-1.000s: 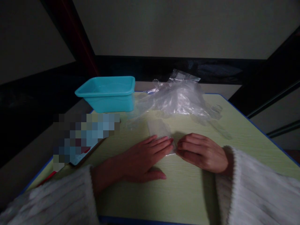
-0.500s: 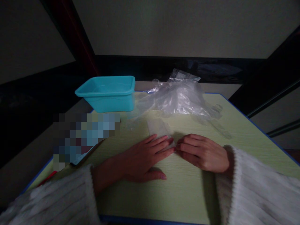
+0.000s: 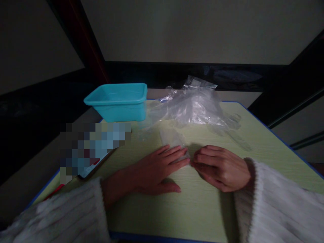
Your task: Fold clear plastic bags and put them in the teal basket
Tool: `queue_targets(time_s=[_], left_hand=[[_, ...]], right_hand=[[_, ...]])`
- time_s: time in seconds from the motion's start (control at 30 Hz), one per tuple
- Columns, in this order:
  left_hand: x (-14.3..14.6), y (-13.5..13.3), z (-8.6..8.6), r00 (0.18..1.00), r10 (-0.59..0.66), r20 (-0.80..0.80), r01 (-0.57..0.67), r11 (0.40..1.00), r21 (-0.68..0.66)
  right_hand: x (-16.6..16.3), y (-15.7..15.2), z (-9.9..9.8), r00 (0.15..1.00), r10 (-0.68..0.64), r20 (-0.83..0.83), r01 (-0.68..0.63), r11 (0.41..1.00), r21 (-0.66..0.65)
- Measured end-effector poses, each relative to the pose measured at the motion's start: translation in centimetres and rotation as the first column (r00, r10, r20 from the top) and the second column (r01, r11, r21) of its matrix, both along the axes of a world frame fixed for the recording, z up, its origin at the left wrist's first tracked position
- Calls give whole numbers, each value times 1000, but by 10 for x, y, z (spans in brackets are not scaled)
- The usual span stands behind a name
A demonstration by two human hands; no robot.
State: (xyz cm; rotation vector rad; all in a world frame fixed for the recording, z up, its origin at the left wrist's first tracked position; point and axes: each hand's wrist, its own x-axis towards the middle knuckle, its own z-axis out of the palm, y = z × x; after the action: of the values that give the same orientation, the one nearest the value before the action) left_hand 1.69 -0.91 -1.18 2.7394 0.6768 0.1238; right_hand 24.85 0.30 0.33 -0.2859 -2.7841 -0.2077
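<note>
A folded piece of thin, see-through plastic [image 3: 170,136], perhaps a disposable glove, lies flat on the table in front of me. My left hand [image 3: 159,170] rests palm down across its near part, fingers stretched out and thumb apart. Just right of the plastic's near corner, my right hand [image 3: 224,168] has its fingers bent and drawn together, tips low at the tabletop. Whatever those fingertips pinch, if anything, is hidden. Beyond both hands spreads a crumpled heap of clear plastic gloves [image 3: 199,104], with loose finger shapes on its right side.
A turquoise plastic basin [image 3: 124,111] stands at the back left of the pale yellow-green table [image 3: 192,216], which has a blue edge. To the left lies a flat, dark-edged object [image 3: 92,168], mostly blurred out, with something red [image 3: 54,191] near it. A wall rises behind.
My right hand has shifted slightly right and towards me, its fingertips drawing a little away from the left fingers. The left hand stays pressed on the plastic. The view has moved slightly.
</note>
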Motion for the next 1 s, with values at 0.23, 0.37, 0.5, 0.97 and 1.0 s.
queue_targets(time_s=[0.23, 0.37, 0.5, 0.97, 1.0], left_hand=[[-3, 4, -1, 999, 48, -2, -47, 998, 39], [-6, 10, -3, 992, 113, -54, -109, 991, 78], [-8, 15, -6, 977, 201, -71, -193, 975, 113], [-6, 13, -3, 925, 368, -89, -352, 923, 156], [-6, 12, -2, 926, 365, -97, -349, 925, 150]], right_hand=[[-1, 0, -2, 999, 34, -32, -36, 999, -38], [-1, 1, -4, 998, 45, -47, -47, 997, -59], [-1, 1, -4, 997, 47, -53, -51, 996, -67], [-3, -1, -4, 994, 53, -99, -54, 999, 0], [-2, -1, -4, 993, 56, -102, -55, 998, 10]])
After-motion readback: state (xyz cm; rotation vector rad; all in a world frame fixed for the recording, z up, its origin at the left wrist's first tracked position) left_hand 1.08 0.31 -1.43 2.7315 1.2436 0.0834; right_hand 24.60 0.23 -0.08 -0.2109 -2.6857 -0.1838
